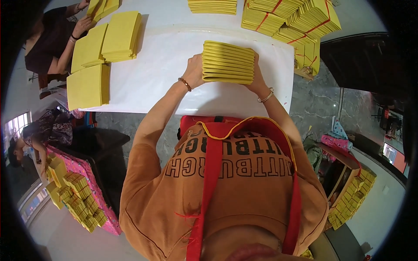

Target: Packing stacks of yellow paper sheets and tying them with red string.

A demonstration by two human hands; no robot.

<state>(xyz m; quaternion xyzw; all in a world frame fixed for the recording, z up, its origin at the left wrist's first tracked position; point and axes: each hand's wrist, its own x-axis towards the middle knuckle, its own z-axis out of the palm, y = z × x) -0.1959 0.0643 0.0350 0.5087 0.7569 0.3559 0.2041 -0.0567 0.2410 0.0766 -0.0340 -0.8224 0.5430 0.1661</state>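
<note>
Yellow paper stack point(228, 62) on white desk point(156, 69), pressed between left hand point(194, 71) and right hand point(257, 76); both grips clamp its ends. Edges look squared, probably. Tied bundles point(289, 19) done behind; loose piles point(104, 52) left.

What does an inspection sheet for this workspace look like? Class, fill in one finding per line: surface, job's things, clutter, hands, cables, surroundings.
Surface: white table, bare in the middle.
Job's things: yellow stack held on the table between both hands.
Clutter: loose yellow stacks at left; tied bundles with red string at right; another stack at the far edge.
Hands: left hand and right hand press the stack's sides; a bracelet on each wrist.
Cables: nothing seen.
Surroundings: a co-worker at the table's left; more yellow bundles low on both sides; grey stone floor.
</note>
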